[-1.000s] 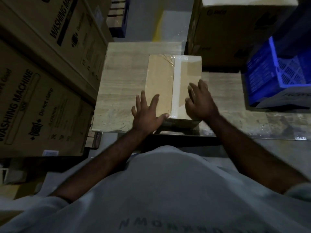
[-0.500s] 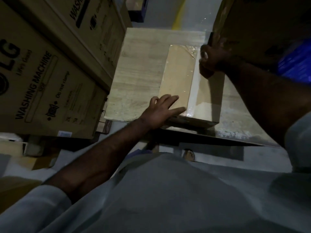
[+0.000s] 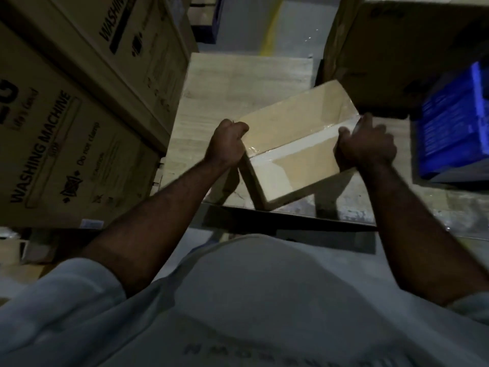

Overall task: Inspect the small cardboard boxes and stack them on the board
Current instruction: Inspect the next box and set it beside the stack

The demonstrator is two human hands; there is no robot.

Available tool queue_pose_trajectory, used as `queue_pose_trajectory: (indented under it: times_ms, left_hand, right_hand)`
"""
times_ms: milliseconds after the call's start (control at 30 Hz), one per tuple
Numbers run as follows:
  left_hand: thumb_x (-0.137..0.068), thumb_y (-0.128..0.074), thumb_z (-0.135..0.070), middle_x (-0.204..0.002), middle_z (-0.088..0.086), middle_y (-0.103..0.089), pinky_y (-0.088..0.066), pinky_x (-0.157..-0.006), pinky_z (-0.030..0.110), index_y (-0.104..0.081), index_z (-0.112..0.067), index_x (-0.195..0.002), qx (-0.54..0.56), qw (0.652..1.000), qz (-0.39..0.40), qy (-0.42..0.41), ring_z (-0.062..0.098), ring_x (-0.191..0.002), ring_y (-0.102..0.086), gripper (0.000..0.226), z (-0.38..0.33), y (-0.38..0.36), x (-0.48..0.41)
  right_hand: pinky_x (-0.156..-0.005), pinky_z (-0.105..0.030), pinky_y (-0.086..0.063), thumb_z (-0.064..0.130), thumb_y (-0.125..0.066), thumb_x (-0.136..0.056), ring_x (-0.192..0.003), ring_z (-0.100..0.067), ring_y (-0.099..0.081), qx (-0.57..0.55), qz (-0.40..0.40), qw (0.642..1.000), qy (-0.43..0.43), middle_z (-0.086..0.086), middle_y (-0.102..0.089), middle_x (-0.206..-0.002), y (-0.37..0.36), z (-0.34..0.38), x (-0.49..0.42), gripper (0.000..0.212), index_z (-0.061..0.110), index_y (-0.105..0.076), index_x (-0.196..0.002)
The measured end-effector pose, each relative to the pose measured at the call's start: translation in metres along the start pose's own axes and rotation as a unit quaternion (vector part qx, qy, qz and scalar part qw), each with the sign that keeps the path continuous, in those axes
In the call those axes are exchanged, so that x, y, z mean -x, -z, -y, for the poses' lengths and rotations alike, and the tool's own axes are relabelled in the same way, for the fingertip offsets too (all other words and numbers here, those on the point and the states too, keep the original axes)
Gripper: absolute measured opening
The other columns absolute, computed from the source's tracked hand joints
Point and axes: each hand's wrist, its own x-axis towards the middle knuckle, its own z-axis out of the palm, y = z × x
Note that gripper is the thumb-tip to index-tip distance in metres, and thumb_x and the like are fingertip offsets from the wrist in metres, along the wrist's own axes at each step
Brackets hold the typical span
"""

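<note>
Box (image 3: 296, 123) over board (image 3: 238, 75) (dim, cartons (image 3: 79, 144) around)

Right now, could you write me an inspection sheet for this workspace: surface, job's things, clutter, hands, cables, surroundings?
Surface: pale wood-grain board.
Job's things: one small cardboard box, taped along its top seam, skewed to the board's edges; lifted or resting, cannot tell.
Clutter: nothing seen.
Hands: left hand grips the box's left end; right hand grips its right end.
Cables: nothing seen.
Surroundings: washing machine cartons on the left; large carton and blue crate on the right; dim light.
</note>
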Motion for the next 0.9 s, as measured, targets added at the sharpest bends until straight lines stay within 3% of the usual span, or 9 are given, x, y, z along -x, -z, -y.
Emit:
queue_pose_trajectory:
  times_ms: [67, 133, 233, 333, 433, 500, 567, 700, 900]
  left_hand:
    - [-0.079, -0.056, -0.006, -0.124, 0.019, -0.064, -0.043, -0.094, 0.021, -0.067, -0.004, -0.129, 0.079, 0.996, 0.032, 0.041, 0.032, -0.115, -0.062, 0.052, -0.005, 0.001, -0.011]
    - [-0.087, -0.065, -0.018, -0.148, 0.015, -0.052, -0.041, -0.111, 0.029, -0.052, -0.006, -0.146, 0.123, 0.982, 0.13, 0.057, 0.027, -0.133, -0.053, 0.062, -0.009, 0.002, -0.02]
    - [-0.088, -0.067, -0.042, -0.166, 0.02, -0.017, -0.027, -0.121, 0.031, -0.031, -0.016, -0.159, 0.038, 0.973, 0.229, 0.005, 0.031, -0.15, -0.031, 0.084, -0.008, -0.006, -0.03]
    - [-0.099, -0.058, -0.048, -0.169, 0.022, 0.008, -0.023, -0.124, 0.042, -0.025, -0.023, -0.16, -0.06, 0.977, 0.204, -0.009, 0.04, -0.155, -0.015, 0.074, -0.015, -0.015, -0.021]
    - [-0.102, -0.048, -0.052, -0.17, 0.02, -0.001, -0.015, -0.124, 0.053, -0.03, -0.019, -0.157, -0.151, 0.978, 0.129, -0.07, 0.044, -0.156, -0.003, 0.067, -0.027, -0.025, 0.009]
    - [-0.103, -0.039, -0.06, -0.171, 0.018, 0.003, -0.004, -0.125, 0.052, -0.018, -0.016, -0.162, -0.186, 0.969, 0.135, -0.089, 0.039, -0.157, 0.006, 0.077, -0.029, -0.034, 0.028]
    - [-0.102, -0.03, -0.067, -0.17, 0.016, 0.009, 0.003, -0.125, 0.051, -0.007, -0.016, -0.164, -0.205, 0.964, 0.141, -0.096, 0.036, -0.157, 0.012, 0.084, -0.024, -0.044, 0.041]
    - [-0.098, -0.019, -0.075, -0.17, 0.015, 0.011, 0.004, -0.125, 0.051, -0.003, -0.017, -0.164, -0.222, 0.961, 0.126, -0.107, 0.033, -0.157, 0.013, 0.09, -0.017, -0.048, 0.044]
    - [-0.092, -0.013, -0.081, -0.171, 0.014, 0.009, 0.003, -0.126, 0.05, -0.007, -0.018, -0.164, -0.236, 0.959, 0.119, -0.106, 0.031, -0.158, 0.011, 0.097, -0.018, -0.049, 0.043]
  right_hand:
    - [-0.099, -0.054, -0.044, 0.067, -0.039, -0.102, -0.122, -0.05, -0.054, -0.004, 0.017, 1.0, -0.02, -0.029, -0.051, -0.14, 0.001, -0.009, 0.017, 0.073, 0.041, -0.011, -0.164]
    - [-0.097, -0.051, -0.045, 0.066, -0.039, -0.102, -0.119, -0.048, -0.058, -0.012, 0.037, 0.999, -0.027, -0.029, -0.056, -0.136, 0.001, -0.012, 0.034, 0.069, 0.049, -0.01, -0.162]
    - [-0.096, -0.049, -0.046, 0.063, -0.041, -0.104, -0.12, -0.048, -0.058, -0.031, 0.022, 0.999, -0.019, -0.028, -0.058, -0.134, 0.0, -0.01, 0.055, 0.064, 0.044, -0.022, -0.161]
    - [-0.097, -0.049, -0.047, 0.059, -0.046, -0.104, -0.121, -0.049, -0.058, -0.06, 0.017, 0.998, -0.026, -0.027, -0.06, -0.135, -0.002, -0.011, 0.068, 0.063, 0.04, -0.028, -0.161]
    - [-0.094, -0.05, -0.047, 0.055, -0.048, -0.104, -0.118, -0.049, -0.057, -0.071, 0.004, 0.997, -0.021, -0.026, -0.054, -0.134, -0.009, -0.014, 0.076, 0.061, 0.036, -0.031, -0.159]
    - [-0.097, -0.052, -0.048, 0.05, -0.055, -0.101, -0.126, -0.046, -0.052, -0.056, -0.032, 0.997, 0.042, -0.024, -0.048, -0.139, -0.02, -0.017, 0.084, 0.062, 0.025, -0.037, -0.155]
    - [-0.111, -0.057, -0.041, 0.048, -0.055, -0.1, -0.143, -0.046, -0.036, -0.009, -0.049, 0.989, 0.136, -0.027, -0.037, -0.155, -0.035, -0.022, 0.092, 0.067, 0.014, -0.038, -0.155]
    - [-0.125, -0.057, -0.019, 0.055, -0.029, -0.108, -0.16, -0.038, -0.003, -0.004, -0.019, 0.983, 0.183, -0.02, -0.006, -0.173, -0.055, -0.031, 0.099, 0.073, 0.011, -0.018, -0.165]
    - [-0.124, -0.054, -0.025, 0.057, -0.015, -0.103, -0.16, -0.037, -0.004, -0.007, -0.03, 0.982, 0.186, -0.02, -0.009, -0.173, -0.056, -0.029, 0.101, 0.078, 0.009, -0.02, -0.165]
